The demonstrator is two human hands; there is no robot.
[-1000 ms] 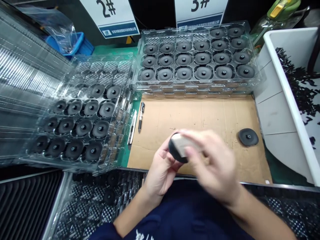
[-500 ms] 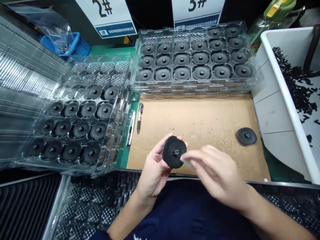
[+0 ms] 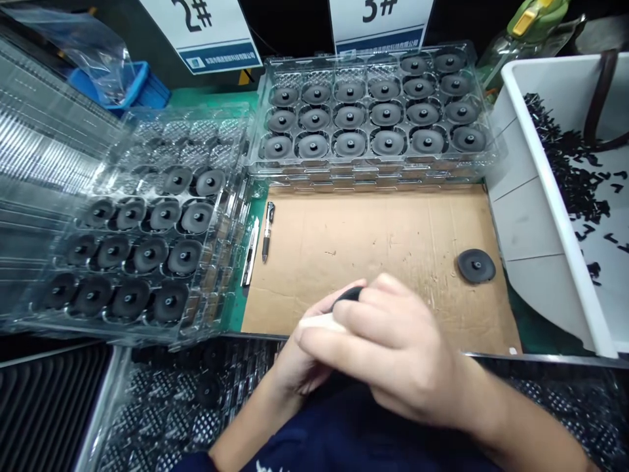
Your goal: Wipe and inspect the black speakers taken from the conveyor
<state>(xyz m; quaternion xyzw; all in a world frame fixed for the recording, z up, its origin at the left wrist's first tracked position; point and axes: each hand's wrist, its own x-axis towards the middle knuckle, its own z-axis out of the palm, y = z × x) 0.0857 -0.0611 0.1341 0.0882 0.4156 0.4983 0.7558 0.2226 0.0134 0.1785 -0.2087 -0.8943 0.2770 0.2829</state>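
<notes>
Above the front edge of the cardboard, my left hand [image 3: 299, 367] is closed around a black rubber disc [image 3: 350, 294], of which only a dark sliver shows. My right hand [image 3: 398, 347] lies across it and covers most of the disc and the left fingers. Between the right thumb and fingers is a small white piece [image 3: 322, 321], possibly a cloth or pad; its kind is not clear. Off to the right, another black disc [image 3: 476, 265] with a short central stem lies on the cardboard sheet [image 3: 373, 223].
Clear plastic trays of black discs stand at the back [image 3: 373, 160] and left [image 3: 196, 308]. A pen [image 3: 268, 233] and a utility knife [image 3: 250, 252] lie at the cardboard's left edge. A white bin [image 3: 550, 196] with small black pieces is on the right; a blue bin [image 3: 147, 88] stands back left.
My right hand has moved left over the disc, which was in plain view facing up and is now mostly covered. The white piece shows more clearly. The view has shifted slightly.
</notes>
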